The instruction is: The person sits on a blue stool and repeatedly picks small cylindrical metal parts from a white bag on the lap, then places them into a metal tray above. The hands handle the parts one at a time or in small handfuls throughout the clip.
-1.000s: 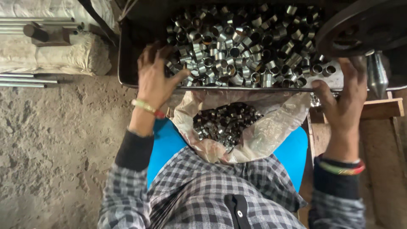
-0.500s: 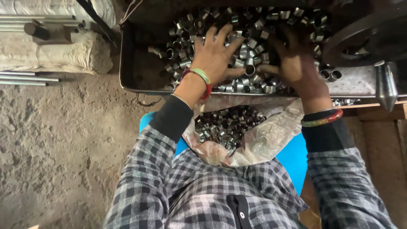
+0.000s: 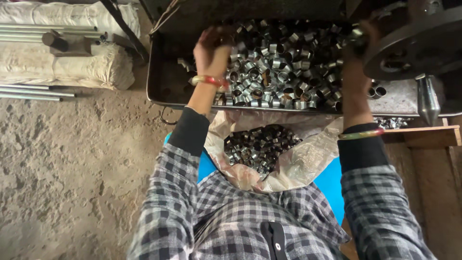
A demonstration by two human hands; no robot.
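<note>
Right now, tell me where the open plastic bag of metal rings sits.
In the head view, the plastic bag lies lower centre on the person's lap, between both forearms, just below the front edge of the metal tray heaped with rings.

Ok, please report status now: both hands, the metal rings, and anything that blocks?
Left hand and right hand both raised over metal rings in tray; grips unclear. Open bag of rings below. Dark wheel close beside right hand.

We see short shiny metal ring sleeves (image 3: 279, 72) heaped loose in the dark metal tray (image 3: 163, 86), more filling the clear plastic bag (image 3: 308, 159) below.
</note>
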